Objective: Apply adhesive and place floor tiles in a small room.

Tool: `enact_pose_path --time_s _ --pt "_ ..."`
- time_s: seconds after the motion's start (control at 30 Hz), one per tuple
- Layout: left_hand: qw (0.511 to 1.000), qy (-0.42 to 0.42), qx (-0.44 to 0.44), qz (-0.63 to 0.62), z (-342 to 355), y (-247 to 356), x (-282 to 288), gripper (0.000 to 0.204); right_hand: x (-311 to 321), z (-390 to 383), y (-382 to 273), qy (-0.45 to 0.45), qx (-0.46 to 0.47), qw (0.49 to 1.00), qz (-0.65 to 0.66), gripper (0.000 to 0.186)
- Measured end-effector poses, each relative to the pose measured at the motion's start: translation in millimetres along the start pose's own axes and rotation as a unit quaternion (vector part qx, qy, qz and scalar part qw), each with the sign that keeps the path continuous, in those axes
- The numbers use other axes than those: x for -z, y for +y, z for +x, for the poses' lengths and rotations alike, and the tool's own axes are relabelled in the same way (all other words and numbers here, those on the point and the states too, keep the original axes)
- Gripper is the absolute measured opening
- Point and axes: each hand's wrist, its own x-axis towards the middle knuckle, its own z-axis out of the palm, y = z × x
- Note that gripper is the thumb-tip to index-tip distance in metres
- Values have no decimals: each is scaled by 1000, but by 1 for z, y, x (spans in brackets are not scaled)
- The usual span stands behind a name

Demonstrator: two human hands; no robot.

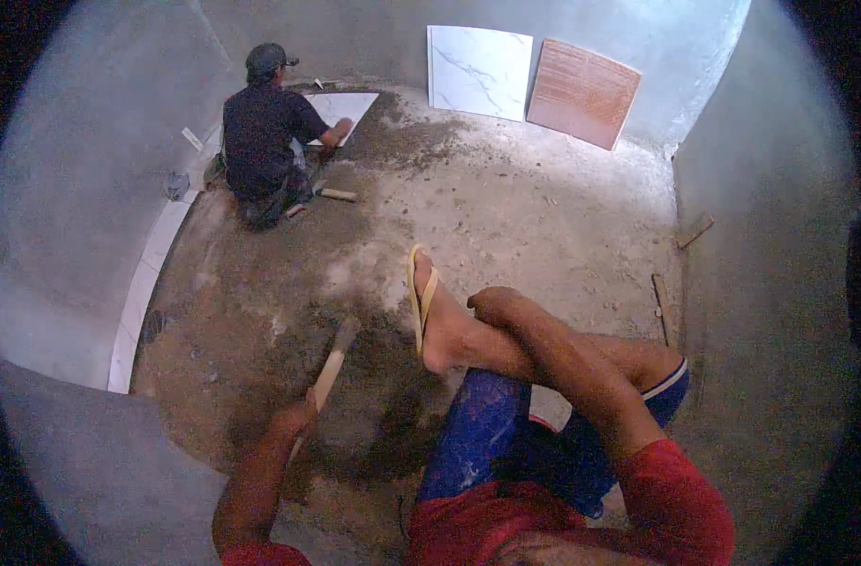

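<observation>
Head view: left hand (294, 420) grips wooden-handled trowel (331, 363) angled onto damp mortar bed (374, 415) for spreading; right hand (492, 307), loosely curled and empty, rests on shin beside it.

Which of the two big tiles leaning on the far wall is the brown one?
The right-hand tile, reddish-brown. The tile on its left is white with grey veins.

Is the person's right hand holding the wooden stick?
No, the left hand grips the wooden stick over the dark mortar, while the right hand rests on the ankle by the sandal.
</observation>
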Motion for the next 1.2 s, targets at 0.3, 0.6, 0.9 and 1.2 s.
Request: enact_pose_path --time_s 0.3,0.6,0.9,1.2 --pt "1000 -3 14 21 -3 -2 2 82 1 -2 -4 5 -3 1000 -4 50" --pt "1000 -2 16 26 0 7 3 83 -22 21 21 78 50 996 -1 37" --pt "997 8 74 18 -21 22 11 84 -2 -3 2 24 12 1000 -12 46" --pt "997 -27 -38 53 55 -28 -17 81 6 -12 -5 11 -1 1000 2 48"
